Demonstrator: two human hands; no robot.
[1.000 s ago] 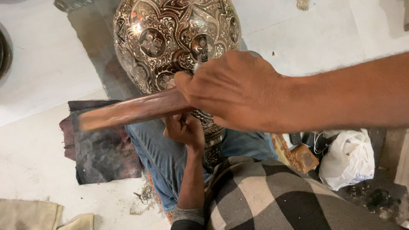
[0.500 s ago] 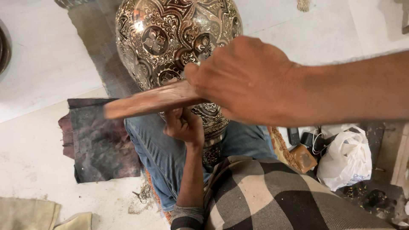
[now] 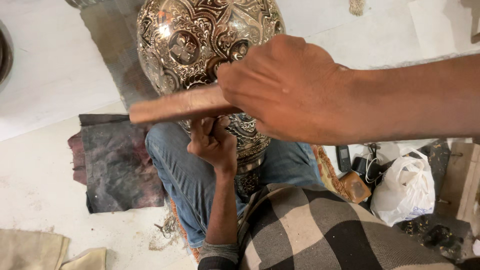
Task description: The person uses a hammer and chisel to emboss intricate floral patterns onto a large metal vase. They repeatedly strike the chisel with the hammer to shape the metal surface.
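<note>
**Q:** Across the lap, what has changed since the earlier views?

**A:** The right hand has risen slightly and moved nearer the lens, so it now covers more of the engraved metal vase. The wooden bar it carries has tipped closer to level, its free end pointing left. The left hand has kept its place against the lower body of the vase.

**Q:** How are the fingers set?

**A:** The right fingers are closed fully around one end of the bar. The left fingers are curled tight against the vase wall; whether they pinch a small tool cannot be told.

**Q:** Materials and shapes?

**A:** The vase is bulbous, polished and silvery, cut all over with scrolls and round medallions, narrowing to a ringed neck that rests between the knees on blue denim. The bar is flat, reddish-brown and smooth.

**Q:** Edges and free room?

**A:** A dark stained cloth lies just left of the knee on the pale floor, which is open beyond it. To the right, a white plastic bag, a wooden block and small objects lie close together.
</note>
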